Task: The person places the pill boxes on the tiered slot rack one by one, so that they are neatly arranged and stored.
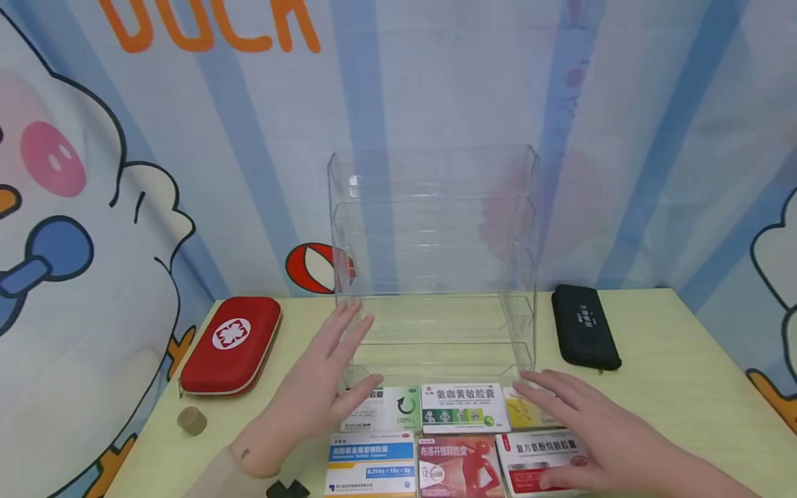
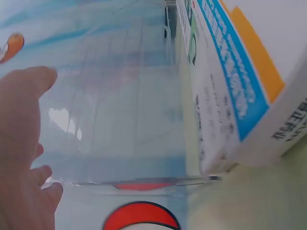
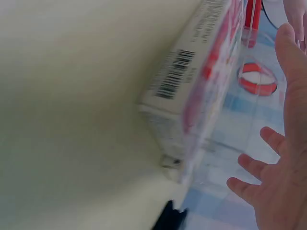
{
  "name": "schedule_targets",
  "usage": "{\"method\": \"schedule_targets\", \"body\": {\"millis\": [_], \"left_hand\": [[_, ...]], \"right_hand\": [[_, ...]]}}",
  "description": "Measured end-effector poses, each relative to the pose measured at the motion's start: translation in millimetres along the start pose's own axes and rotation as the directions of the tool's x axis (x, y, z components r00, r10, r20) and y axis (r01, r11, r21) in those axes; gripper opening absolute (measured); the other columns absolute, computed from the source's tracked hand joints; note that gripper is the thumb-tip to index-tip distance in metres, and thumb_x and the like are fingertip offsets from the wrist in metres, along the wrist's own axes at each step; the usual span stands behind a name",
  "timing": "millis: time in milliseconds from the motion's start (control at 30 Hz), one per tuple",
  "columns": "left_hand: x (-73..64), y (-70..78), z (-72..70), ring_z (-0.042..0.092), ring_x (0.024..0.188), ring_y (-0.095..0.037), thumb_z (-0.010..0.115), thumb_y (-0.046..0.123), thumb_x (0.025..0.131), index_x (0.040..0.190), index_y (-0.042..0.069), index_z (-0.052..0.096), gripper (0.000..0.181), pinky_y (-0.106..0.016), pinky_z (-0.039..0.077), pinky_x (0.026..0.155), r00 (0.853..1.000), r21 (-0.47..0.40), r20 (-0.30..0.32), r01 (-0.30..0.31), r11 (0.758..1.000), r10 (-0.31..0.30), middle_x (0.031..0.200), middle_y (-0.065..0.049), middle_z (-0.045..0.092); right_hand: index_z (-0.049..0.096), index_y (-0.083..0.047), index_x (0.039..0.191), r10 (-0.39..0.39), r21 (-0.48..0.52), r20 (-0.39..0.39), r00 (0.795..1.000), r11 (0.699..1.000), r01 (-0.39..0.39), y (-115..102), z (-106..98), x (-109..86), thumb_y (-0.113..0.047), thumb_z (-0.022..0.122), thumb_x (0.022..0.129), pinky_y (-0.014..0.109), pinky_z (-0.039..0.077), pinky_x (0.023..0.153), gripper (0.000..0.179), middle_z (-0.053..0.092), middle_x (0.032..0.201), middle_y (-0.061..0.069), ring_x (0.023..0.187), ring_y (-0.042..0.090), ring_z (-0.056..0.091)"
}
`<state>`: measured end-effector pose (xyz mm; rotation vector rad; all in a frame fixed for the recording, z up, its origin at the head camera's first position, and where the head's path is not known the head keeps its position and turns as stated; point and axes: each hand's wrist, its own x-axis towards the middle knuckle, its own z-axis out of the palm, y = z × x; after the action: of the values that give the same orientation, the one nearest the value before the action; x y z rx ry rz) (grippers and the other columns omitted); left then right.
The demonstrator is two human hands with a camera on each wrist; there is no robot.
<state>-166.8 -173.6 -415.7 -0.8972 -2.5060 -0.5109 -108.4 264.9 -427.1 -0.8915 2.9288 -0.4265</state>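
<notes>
A clear acrylic tiered rack point(image 1: 436, 294) stands at the back middle of the table. In front of it lie several medicine boxes in two rows; the back row has a green-and-white box point(image 1: 398, 413), a white box with a green band point(image 1: 463, 409) and a yellow box point(image 1: 526, 413). Nearer lie a blue-and-white box point(image 1: 370, 465), a pink-red box point(image 1: 459, 468) and a white-and-red box point(image 1: 529, 453). My left hand point(image 1: 314, 387), fingers spread, hovers by the rack's lower left corner. Over the right-hand boxes my right hand point(image 1: 600, 436) spreads its fingers, holding nothing.
A red zip case point(image 1: 232, 346) with a white emblem lies on the left of the pale yellow table point(image 1: 660, 366), a small brown cylinder point(image 1: 191, 420) in front of it. To the rack's right is a black zip pouch point(image 1: 585, 326). A printed curtain point(image 1: 436, 76) hangs behind.
</notes>
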Motion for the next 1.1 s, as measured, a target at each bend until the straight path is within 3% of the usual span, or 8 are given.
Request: {"method": "schedule_targets", "body": {"millis": [100,167,333,433,567,667,867,1100], "left_hand": [[-0.9,-10.7,9.1,0.033,0.168,-0.036,0.081,0.034,0.099,0.176,0.016,0.028,0.096,-0.061,0.052,0.121,0.988,-0.09,-0.041,0.145,0.985,-0.149,0.184,-0.01,0.027],[-2.0,-17.9,14.7,0.033,0.167,-0.036,0.08,0.031,0.1,0.177,0.015,0.023,0.097,-0.061,0.052,0.121,0.97,-0.142,-0.048,0.228,0.963,-0.237,0.184,-0.01,0.025],[-9.1,-33.3,26.2,0.044,0.162,-0.038,0.081,0.017,0.099,0.178,0.015,0.014,0.105,-0.054,0.051,0.122,0.931,-0.275,-0.092,0.316,0.908,-0.352,0.183,-0.015,0.027],[-13.0,-39.7,31.0,0.048,0.16,-0.037,0.081,0.014,0.1,0.179,0.021,0.013,0.105,-0.05,0.049,0.123,0.915,-0.367,-0.068,0.349,0.863,-0.399,0.181,-0.012,0.032],[-16.0,-46.5,36.8,0.049,0.16,-0.035,0.078,0.012,0.102,0.179,0.022,0.016,0.099,-0.048,0.049,0.122,0.905,-0.475,-0.013,0.369,0.799,-0.425,0.18,-0.008,0.038],[-18.0,-50.8,42.3,0.051,0.159,-0.035,0.076,0.008,0.103,0.178,0.019,0.019,0.095,-0.047,0.05,0.121,0.904,-0.515,0.008,0.369,0.774,-0.427,0.178,-0.008,0.041],[-19.6,-52.2,49.3,0.051,0.16,-0.034,0.072,0.006,0.105,0.178,0.024,0.021,0.091,-0.045,0.05,0.121,0.903,-0.551,0.054,0.382,0.741,-0.426,0.179,-0.007,0.039],[-22.4,-53.0,57.1,0.05,0.16,-0.033,0.069,0.01,0.108,0.177,0.031,0.024,0.085,-0.047,0.05,0.122,0.89,-0.565,0.101,0.42,0.71,-0.446,0.181,-0.001,0.036]], "right_hand": [[0.04,-0.044,0.168,0.144,0.071,0.071,0.987,0.986,-0.149,9.3,8.7,-13.2,-0.09,0.07,0.081,0.034,0.068,0.091,0.103,0.046,0.168,-0.006,0.144,0.023,0.052],[0.046,-0.043,0.164,0.237,0.121,0.124,0.964,0.96,-0.251,15.3,14.8,-19.1,-0.088,0.073,0.079,0.024,0.065,0.081,0.1,0.047,0.164,-0.005,0.141,0.022,0.05],[0.058,-0.037,0.154,0.362,0.196,0.202,0.91,0.895,-0.4,29.3,29.4,-26.2,-0.081,0.082,0.077,0.015,0.059,0.073,0.092,0.053,0.153,0.0,0.133,0.024,0.053],[0.063,-0.033,0.148,0.398,0.228,0.22,0.891,0.867,-0.444,36.0,35.4,-28.7,-0.074,0.087,0.078,0.015,0.058,0.073,0.085,0.055,0.148,0.002,0.128,0.023,0.055],[0.067,-0.026,0.144,0.395,0.293,0.233,0.888,0.843,-0.452,43.8,40.3,-31.3,-0.062,0.089,0.085,0.015,0.058,0.074,0.073,0.056,0.145,0.003,0.124,0.024,0.057],[0.068,-0.024,0.144,0.377,0.349,0.247,0.892,0.824,-0.445,47.2,42.2,-33.1,-0.056,0.089,0.087,0.016,0.06,0.075,0.068,0.055,0.145,0.005,0.123,0.026,0.057],[0.065,-0.016,0.15,0.348,0.409,0.268,0.899,0.804,-0.433,51.3,43.1,-36.8,-0.05,0.089,0.089,0.019,0.063,0.075,0.073,0.053,0.146,0.01,0.124,0.03,0.055],[0.063,-0.01,0.153,0.367,0.45,0.296,0.882,0.761,-0.467,55.0,41.6,-38.5,-0.05,0.093,0.086,0.019,0.059,0.078,0.083,0.054,0.14,0.01,0.124,0.029,0.053]]}}
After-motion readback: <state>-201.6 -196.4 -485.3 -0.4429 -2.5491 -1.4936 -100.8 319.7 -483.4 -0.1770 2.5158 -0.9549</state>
